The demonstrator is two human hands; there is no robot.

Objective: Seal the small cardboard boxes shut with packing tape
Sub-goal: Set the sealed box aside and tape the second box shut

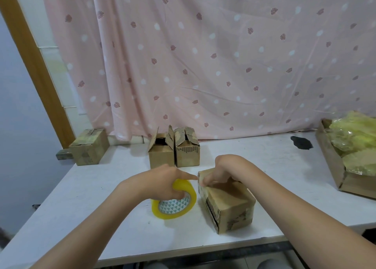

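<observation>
On the far left sits a sealed box [89, 147]. My left hand [162, 182] grips the tape roll [175, 201], fingers curled through its core, forefinger pointing at the box [226, 201] beside it. My right hand [218, 172] pinches at that box's far edge, probably the tape end. I'd press the end down firmly, then pull the roll straight along the seam. Two open boxes [174, 148] wait behind.

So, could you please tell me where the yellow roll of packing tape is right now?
The yellow roll of packing tape stands on edge on the white table, gripped by the left hand, just left of the closed cardboard box.
</observation>
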